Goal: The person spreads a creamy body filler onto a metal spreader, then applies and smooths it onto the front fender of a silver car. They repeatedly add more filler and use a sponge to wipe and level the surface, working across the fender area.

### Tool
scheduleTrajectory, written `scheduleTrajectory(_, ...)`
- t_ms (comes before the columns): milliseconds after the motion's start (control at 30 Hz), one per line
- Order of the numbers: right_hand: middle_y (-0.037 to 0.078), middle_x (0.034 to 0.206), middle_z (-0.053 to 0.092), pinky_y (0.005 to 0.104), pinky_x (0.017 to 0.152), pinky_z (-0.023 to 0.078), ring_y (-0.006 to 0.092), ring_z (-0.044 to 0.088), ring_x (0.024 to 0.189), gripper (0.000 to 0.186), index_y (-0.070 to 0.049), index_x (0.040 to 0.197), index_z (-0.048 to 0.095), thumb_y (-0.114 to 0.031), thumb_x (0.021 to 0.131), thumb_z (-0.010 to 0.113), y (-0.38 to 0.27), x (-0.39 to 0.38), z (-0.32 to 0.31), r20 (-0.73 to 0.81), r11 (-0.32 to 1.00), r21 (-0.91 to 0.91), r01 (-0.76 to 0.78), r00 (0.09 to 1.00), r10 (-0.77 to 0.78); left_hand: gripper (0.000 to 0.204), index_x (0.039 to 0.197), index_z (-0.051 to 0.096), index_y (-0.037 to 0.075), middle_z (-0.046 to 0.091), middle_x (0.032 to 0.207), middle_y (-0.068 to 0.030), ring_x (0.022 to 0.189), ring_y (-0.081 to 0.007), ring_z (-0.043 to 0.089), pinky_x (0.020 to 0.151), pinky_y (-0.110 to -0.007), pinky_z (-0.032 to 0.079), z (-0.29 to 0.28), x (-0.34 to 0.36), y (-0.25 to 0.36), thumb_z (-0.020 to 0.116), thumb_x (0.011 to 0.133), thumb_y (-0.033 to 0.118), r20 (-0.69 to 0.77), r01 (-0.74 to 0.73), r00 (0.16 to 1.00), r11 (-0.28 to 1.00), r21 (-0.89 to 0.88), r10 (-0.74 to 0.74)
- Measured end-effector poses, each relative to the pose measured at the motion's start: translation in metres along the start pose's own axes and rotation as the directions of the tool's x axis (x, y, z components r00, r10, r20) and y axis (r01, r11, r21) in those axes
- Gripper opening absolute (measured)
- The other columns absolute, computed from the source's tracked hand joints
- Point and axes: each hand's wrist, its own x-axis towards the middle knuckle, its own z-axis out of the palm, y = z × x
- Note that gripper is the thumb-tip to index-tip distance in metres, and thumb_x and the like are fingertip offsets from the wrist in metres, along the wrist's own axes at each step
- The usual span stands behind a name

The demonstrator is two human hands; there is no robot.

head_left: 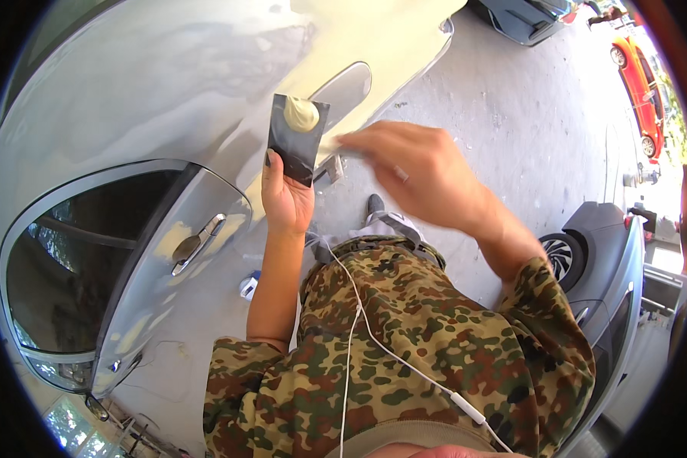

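Note:
My left hand (288, 200) is closed on the lower end of a dark rectangular mixing board (291, 145), thumb along its left edge. A lump of pale yellow body filler (301, 114) sits near the board's upper end. Just right of the board is my right hand (427, 172), its fingers pinched and pointing toward the board. Motion blurs the fingertips, and a thin edge there cannot be made out. Beyond the board is a grey car's body panel (153, 61), coated with yellow filler around an oval flap (347, 85).
Left of me is the car's rear door with a chrome handle (198, 244) and filler patches. A blue-and-white item (249, 285) lies on the concrete floor (504, 114). A grey car (607, 267) stands at right, a red car (641, 95) farther off. A white earphone cable (356, 305) hangs down my front.

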Motion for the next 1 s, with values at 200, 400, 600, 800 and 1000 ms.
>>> scheduleTrajectory(200,0.010,0.095,0.075,0.0368,0.062,0.059,0.0263,0.072,0.077,0.043,-0.003,0.119,0.074,0.008,0.078,0.069,-0.081,0.022,0.007,0.290,0.904,0.041,0.424,0.861,-0.417,0.044,0.151,0.049,-0.001,0.062,0.150,-0.0113,0.136,-0.0220,0.062,0.117,-0.040,0.049,-0.013,-0.002,0.009,0.052,0.115,0.025,-0.031,-0.004,1.000,0.994,-0.112,0.001)
scheduleTrajectory(400,0.010,0.095,0.075,0.0354,0.061,0.059,0.0258,0.073,0.078,0.040,-0.003,0.117,0.074,0.006,0.078,0.070,-0.082,0.034,0.006,0.411,0.851,0.138,0.507,0.753,-0.515,0.043,0.151,0.049,-0.001,0.060,0.153,-0.0109,0.139,-0.0214,0.059,0.121,-0.039,0.045,-0.009,0.015,-0.006,0.052,0.115,0.022,0.069,0.000,0.997,0.971,-0.238,0.017)
scheduleTrajectory(600,0.010,0.095,0.076,0.0340,0.061,0.060,0.0253,0.074,0.079,0.037,-0.003,0.114,0.075,0.004,0.078,0.071,-0.086,0.033,0.004,0.467,0.816,0.208,0.540,0.678,-0.568,0.044,0.153,0.049,-0.001,0.059,0.154,-0.0117,0.140,-0.0227,0.059,0.122,-0.041,0.044,0.000,-0.001,0.003,0.048,0.116,0.024,0.028,-0.027,0.999,0.986,-0.166,0.033)
scheduleTrajectory(800,0.009,0.095,0.076,0.0326,0.060,0.061,0.0248,0.075,0.080,0.034,-0.003,0.111,0.076,0.002,0.078,0.072,-0.111,0.040,0.030,0.443,0.786,0.253,0.564,0.655,-0.612,0.043,0.150,0.052,-0.001,0.061,0.153,-0.0095,0.140,-0.0213,0.059,0.122,-0.040,0.045,0.005,0.000,0.010,0.049,0.116,0.025,0.137,-0.049,0.988,0.984,-0.169,0.073)
scheduleTrajectory(1000,0.009,0.095,0.076,0.0313,0.059,0.061,0.0243,0.076,0.081,0.031,-0.003,0.109,0.076,0.000,0.078,0.073,-0.117,0.036,0.028,0.426,0.776,0.277,0.567,0.651,-0.628,0.046,0.153,0.050,-0.002,0.059,0.155,-0.0114,0.143,-0.0223,0.057,0.124,-0.040,0.042,0.015,-0.004,0.006,0.051,0.115,0.025,0.021,-0.033,0.999,0.985,-0.171,0.037)
